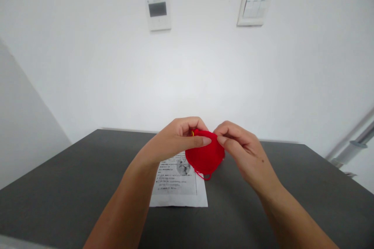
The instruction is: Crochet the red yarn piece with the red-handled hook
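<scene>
Between both hands a rounded red fabric piece (206, 157) is held up above the table. A loop of red yarn (207, 178) hangs from its lower edge. Something small and yellow (193, 133) shows at its upper left edge. My left hand (182, 136) grips the piece's top, thumb lying across the front and fingers curled behind. At the upper right edge, my right hand (238, 144) pinches the fabric between thumb and forefinger. The fingertips behind the piece are hidden.
A printed paper sheet (181, 198) with a picture lies on the dark table (239, 218), partly under the left hand. The white wall behind carries a thermostat-like panel (159, 13) and a light switch (254, 9). Grey pipes (350, 149) run at right.
</scene>
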The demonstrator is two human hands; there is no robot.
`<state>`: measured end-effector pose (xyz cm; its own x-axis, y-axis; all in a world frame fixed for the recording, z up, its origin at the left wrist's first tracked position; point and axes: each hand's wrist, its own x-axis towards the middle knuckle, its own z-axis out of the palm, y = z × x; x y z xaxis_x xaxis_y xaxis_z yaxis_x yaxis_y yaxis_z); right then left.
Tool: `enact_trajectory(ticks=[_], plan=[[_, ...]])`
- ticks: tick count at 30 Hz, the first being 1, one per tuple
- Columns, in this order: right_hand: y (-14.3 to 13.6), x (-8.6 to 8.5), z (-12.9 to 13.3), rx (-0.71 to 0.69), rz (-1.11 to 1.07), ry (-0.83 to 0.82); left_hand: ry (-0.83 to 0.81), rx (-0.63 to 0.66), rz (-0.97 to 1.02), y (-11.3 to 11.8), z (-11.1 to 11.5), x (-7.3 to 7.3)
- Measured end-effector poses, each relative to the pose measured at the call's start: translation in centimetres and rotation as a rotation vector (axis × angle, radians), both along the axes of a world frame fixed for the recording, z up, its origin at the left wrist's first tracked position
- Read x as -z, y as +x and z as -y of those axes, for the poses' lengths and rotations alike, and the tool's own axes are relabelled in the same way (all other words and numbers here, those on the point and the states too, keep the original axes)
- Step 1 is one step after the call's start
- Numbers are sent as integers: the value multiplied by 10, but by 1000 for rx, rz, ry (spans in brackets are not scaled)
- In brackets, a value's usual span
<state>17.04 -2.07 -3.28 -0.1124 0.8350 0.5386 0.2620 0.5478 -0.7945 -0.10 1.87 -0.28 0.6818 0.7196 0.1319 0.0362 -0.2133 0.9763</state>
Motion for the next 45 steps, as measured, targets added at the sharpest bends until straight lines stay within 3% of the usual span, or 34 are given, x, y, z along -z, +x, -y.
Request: enact_trajectory(ticks=[13,23,45], plan=[[0,1,0,-18,14,-5,0,-7,3,1,1,-1],[0,1,1,-53,-23,24,-81,78,61,0,-4,2],[0,1,1,-8,11,35,-36,-7,38,1,-1,0]])
